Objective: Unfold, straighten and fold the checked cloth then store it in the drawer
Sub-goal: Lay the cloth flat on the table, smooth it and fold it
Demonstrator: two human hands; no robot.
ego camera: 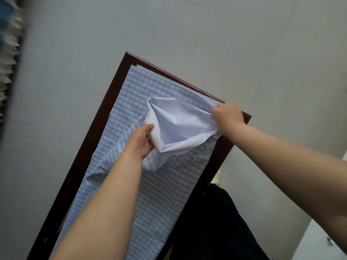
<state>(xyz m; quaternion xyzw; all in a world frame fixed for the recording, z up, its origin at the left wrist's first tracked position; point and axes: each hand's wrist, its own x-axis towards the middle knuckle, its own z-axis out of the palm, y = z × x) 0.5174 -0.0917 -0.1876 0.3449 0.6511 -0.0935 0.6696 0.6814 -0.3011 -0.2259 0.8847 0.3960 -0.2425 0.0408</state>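
Head view, looking down. A pale blue-and-white checked cloth [116, 128] lies spread along a narrow bench with a dark reddish-brown wooden frame [105, 102], covering most of its top. Part of the cloth is lifted and turned over near the middle, showing its plain white underside as a loose, open pocket of fabric between the two hands. The left hand [142, 141] holds the near-left edge of this raised fold, thumb on top and fingers curled beneath the fabric. The right hand [227, 114] is closed in a fist round the cloth's edge at the bench's right rim, pulling it taut. Both forearms are bare. Grey tiled floor [187, 30] surrounds the bench; dark trousers [216, 222] show at lower right.
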